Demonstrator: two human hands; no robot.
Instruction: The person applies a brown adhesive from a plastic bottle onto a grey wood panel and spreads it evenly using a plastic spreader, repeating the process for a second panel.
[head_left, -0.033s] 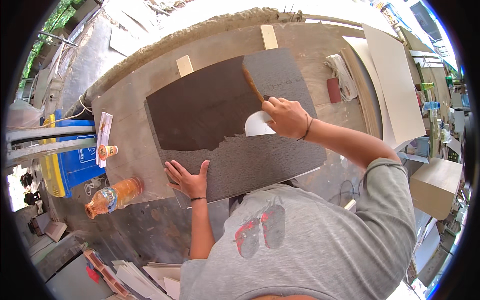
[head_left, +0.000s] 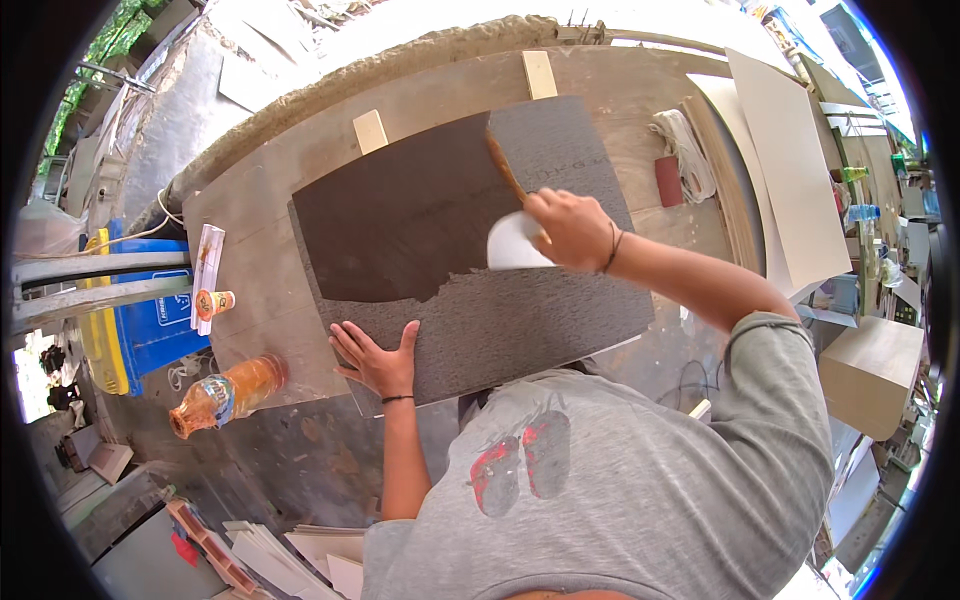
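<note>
1. the right hand [head_left: 570, 228] is closed around a white scraper [head_left: 515, 243] with a brown handle, its blade touching the grey board [head_left: 480, 260] near the middle, at the edge of the dark wet coat [head_left: 400, 215].
2. the left hand [head_left: 378, 358] lies flat with fingers spread on the board's near left corner, likely to keep it from sliding under the strokes.
3. the board rests on two pale wooden strips [head_left: 540, 73] across the worktable [head_left: 250, 240], seemingly to lift it off the top.
4. the dark coat covers the far left part; the near and right parts are bare grey.
5. an orange bottle [head_left: 225, 392] lies at the table's near left, well apart from the board.
</note>
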